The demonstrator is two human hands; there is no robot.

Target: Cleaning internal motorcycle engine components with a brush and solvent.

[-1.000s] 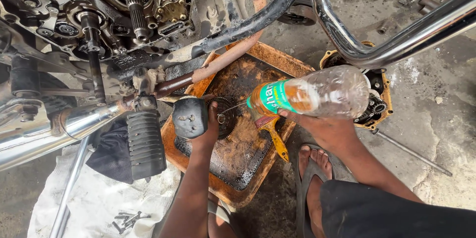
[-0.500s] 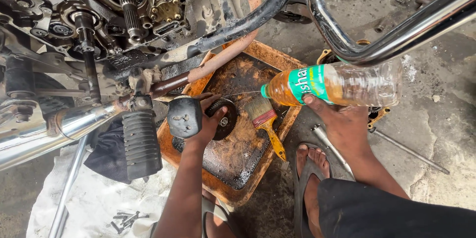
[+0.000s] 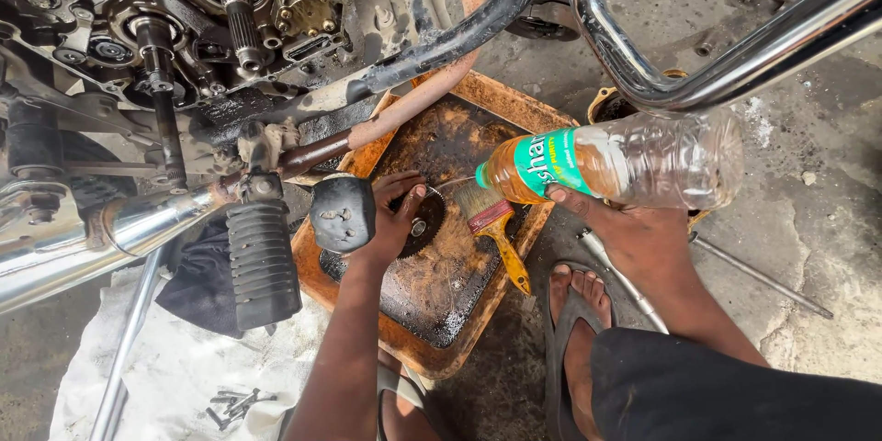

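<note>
My left hand (image 3: 393,213) holds a dark toothed gear (image 3: 424,220) over a rusty orange tray (image 3: 478,331) full of dirty liquid. My right hand (image 3: 632,235) grips a clear plastic bottle (image 3: 617,163) with a green label and amber liquid, tipped on its side. A thin stream runs from its mouth toward the gear. A paintbrush (image 3: 497,231) with a yellow handle lies in the tray just right of the gear.
An opened motorcycle engine (image 3: 184,28) sits top left, with a footpeg (image 3: 262,262), a chrome exhaust (image 3: 110,243) and frame tubes (image 3: 698,73) around the tray. Loose bolts (image 3: 237,404) lie on a white cloth (image 3: 184,377). A long rod (image 3: 763,277) rests on the concrete at right.
The bottle swung right and back toward the tray, still pouring. My left hand turned the gear slightly and the brush came into full view beside it.
</note>
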